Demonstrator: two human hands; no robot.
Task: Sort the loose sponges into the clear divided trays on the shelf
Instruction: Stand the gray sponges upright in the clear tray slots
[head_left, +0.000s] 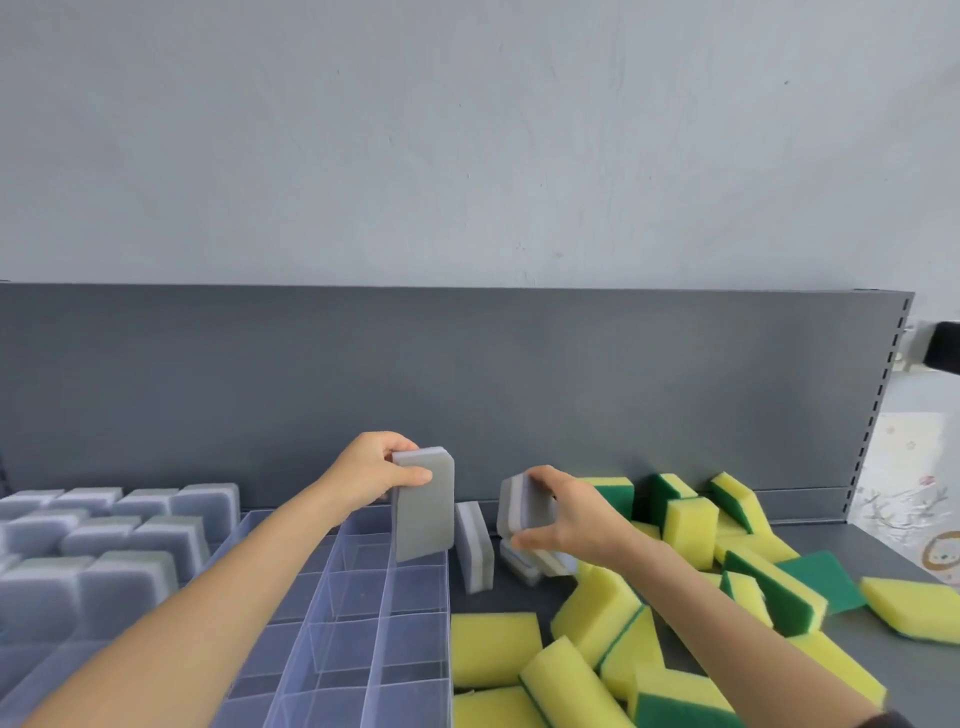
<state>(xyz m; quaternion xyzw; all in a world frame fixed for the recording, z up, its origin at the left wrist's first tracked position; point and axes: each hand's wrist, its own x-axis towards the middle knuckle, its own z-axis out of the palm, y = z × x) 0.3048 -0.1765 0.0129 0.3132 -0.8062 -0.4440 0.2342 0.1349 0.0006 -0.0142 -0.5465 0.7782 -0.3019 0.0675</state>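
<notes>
At the shelf's left edge, a clear tray is already packed with grey sponges. Beside it, an upright grey sponge is pinched by the left hand over the back right corner of the empty tray; a thin divider could be caught and the sponge tipped outside. A second grey sponge is gripped by the right hand, beside which the yellow-green pile could be knocked off the shelf's right edge.
</notes>
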